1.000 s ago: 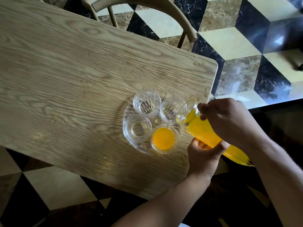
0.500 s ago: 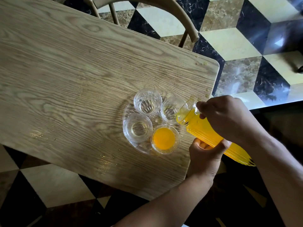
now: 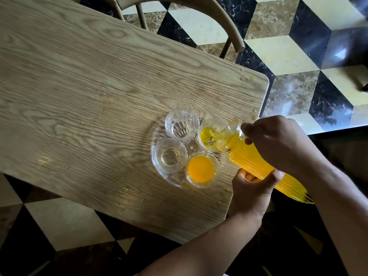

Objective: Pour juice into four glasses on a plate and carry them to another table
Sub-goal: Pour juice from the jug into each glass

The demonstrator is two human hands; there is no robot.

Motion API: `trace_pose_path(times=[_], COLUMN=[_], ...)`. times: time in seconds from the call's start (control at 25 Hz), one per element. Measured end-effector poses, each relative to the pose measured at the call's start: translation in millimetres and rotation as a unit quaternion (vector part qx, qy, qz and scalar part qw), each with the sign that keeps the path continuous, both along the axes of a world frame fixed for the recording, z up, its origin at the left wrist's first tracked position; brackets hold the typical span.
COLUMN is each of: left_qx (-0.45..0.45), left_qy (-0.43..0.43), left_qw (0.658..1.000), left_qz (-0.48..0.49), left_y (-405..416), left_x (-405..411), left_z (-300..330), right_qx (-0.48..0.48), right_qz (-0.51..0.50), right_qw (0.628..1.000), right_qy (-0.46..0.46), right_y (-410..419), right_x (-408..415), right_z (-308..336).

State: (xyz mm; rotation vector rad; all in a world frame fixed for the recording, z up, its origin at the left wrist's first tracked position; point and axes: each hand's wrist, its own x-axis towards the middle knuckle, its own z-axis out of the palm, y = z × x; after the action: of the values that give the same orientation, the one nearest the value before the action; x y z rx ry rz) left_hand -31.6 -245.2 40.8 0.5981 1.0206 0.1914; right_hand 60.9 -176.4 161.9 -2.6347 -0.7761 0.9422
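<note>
A clear glass plate point(image 3: 157, 136) near the table's right end carries several glasses. The near right glass point(image 3: 202, 169) holds orange juice. The far right glass point(image 3: 211, 134) has a thin layer of juice running in from a ribbed glass jug point(image 3: 251, 160), which is tilted with its mouth over that glass. The far left glass point(image 3: 181, 124) and the near left glass point(image 3: 169, 156) hold no juice. My right hand point(image 3: 278, 142) grips the jug near its neck from above. My left hand point(image 3: 253, 188) holds the jug's body from below.
The wooden table point(image 3: 89, 96) ends in a rounded corner just right of the plate, with a few juice drops near that edge. A wooden chair back point(image 3: 219, 14) stands at the far side. A patterned tile floor surrounds the table.
The jug has tipped further and its mouth has moved over the far right glass. Juice now runs into that glass, which was dry before.
</note>
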Motion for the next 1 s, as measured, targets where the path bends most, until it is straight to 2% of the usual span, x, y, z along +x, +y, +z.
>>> trace_pose_path(times=[0.28,0.6,1.0], left_qx=[-0.021,-0.006,-0.009], left_qy=[-0.015,0.024,0.019], left_qw=[1.000,1.000,1.000], left_qz=[0.017,0.006,0.006], left_y=[0.6,-3.1,-1.1], left_x=[-1.4,-3.6,-5.5], left_z=[7.9,6.3,12.0], right_qx=[-0.004,-0.012,-0.015], right_qz=[-0.001,-0.001,-0.005], right_qw=[1.000,1.000,1.000], right_qy=[-0.006,-0.011,-0.017], right_y=[-0.2,-0.3,1.4], right_x=[-1.0,-4.1,-5.2], right_z=[-1.4,-2.5,-0.8])
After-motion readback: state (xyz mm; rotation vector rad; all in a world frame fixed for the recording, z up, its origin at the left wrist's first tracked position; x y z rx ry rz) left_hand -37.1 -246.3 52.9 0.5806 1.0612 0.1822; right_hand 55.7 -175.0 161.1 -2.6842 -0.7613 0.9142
